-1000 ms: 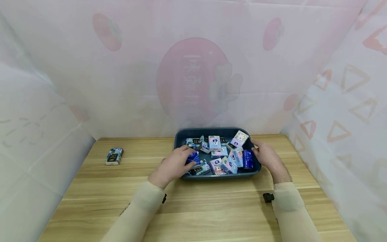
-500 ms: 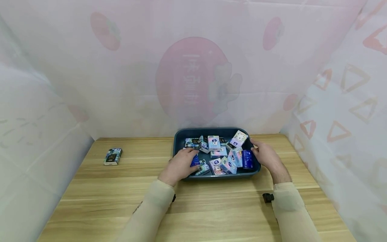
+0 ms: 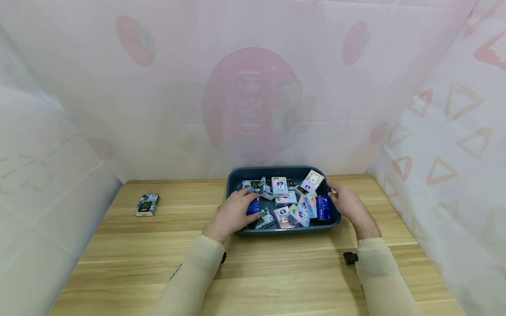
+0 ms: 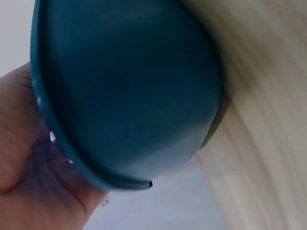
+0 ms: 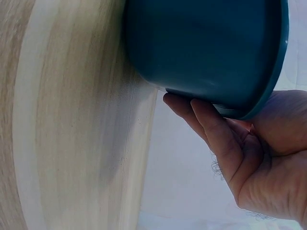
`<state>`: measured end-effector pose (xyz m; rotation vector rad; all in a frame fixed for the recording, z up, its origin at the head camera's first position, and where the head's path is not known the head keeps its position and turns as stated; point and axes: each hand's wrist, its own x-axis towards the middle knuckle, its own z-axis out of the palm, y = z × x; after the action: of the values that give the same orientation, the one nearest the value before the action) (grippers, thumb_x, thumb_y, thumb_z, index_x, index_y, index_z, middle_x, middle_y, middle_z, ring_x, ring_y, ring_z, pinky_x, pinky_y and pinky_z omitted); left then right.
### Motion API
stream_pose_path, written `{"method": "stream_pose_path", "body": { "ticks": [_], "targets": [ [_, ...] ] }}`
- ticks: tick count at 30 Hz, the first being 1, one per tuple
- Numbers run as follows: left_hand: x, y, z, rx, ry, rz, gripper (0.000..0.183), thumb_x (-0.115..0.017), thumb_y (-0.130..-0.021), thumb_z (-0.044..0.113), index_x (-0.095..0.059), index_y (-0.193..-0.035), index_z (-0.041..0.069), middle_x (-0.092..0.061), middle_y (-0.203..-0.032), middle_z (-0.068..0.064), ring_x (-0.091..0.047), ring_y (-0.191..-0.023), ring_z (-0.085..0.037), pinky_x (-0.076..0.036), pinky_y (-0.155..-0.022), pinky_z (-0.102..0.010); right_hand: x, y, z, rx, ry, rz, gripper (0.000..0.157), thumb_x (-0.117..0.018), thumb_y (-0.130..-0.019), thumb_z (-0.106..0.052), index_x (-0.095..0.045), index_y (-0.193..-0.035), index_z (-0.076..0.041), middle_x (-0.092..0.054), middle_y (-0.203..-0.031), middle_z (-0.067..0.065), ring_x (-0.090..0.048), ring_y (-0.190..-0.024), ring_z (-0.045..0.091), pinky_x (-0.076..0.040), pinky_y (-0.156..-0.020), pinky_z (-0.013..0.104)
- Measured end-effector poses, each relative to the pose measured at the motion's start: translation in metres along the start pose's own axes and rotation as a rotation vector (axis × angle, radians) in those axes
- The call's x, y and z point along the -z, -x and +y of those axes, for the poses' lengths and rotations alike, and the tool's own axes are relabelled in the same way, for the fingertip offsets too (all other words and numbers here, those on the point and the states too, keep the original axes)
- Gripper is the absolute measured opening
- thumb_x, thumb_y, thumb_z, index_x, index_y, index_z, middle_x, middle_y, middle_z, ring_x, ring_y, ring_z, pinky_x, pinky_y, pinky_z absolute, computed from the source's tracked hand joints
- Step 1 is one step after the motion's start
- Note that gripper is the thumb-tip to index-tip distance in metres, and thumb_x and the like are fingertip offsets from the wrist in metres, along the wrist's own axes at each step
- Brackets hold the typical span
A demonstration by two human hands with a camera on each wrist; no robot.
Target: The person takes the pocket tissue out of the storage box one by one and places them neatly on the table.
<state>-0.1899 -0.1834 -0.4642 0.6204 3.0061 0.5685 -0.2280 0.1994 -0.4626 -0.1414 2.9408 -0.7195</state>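
A dark teal plastic basin (image 3: 276, 232) stands at the back of the table, holding several small tissue packs. My left hand (image 3: 230, 214) reaches over its left rim, thumb and fingers around a blue tissue pack (image 3: 253, 207) that is partly covered. In the left wrist view, the basin wall (image 4: 129, 91) hides the fingertips and the pack. My right hand (image 3: 349, 205) grips the basin's right end. The right wrist view shows its fingers (image 5: 213, 124) against the outer wall and the thumb side up at the rim. A dark blue pack (image 3: 323, 208) lies inside near that hand.
A dark floral tissue pack (image 3: 147, 205) lies alone at the table's left. Pastel packs (image 3: 280, 187) and floral packs (image 3: 265, 218) lie jumbled in the basin. A printed cloth (image 3: 178, 109) hangs right behind the table (image 3: 276, 276), with more cloth at both sides.
My left hand has shifted slightly right and covers more of the blue tissue pack, its fingers drawn in around it. My right hand keeps its hold on the basin.
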Motion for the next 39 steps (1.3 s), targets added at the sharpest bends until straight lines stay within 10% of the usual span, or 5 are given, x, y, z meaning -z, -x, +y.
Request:
{"method": "stream_pose_path", "body": {
  "ticks": [39],
  "targets": [
    [0.08, 0.036, -0.087, 0.103, 0.075, 0.082, 0.069, -0.087, -0.109, 0.031, -0.061, -0.169, 0.009, -0.06, -0.171, -0.026, -0.064, -0.151, -0.056, -0.061, -0.116, -0.077, -0.004, -0.001, -0.001, 0.014, 0.027, 0.041, 0.053, -0.059, -0.121, -0.008, -0.052, -0.171, 0.005, -0.067, -0.157, 0.04, -0.071, -0.106, 0.039, -0.059, -0.09, 0.053]
  ]
}}
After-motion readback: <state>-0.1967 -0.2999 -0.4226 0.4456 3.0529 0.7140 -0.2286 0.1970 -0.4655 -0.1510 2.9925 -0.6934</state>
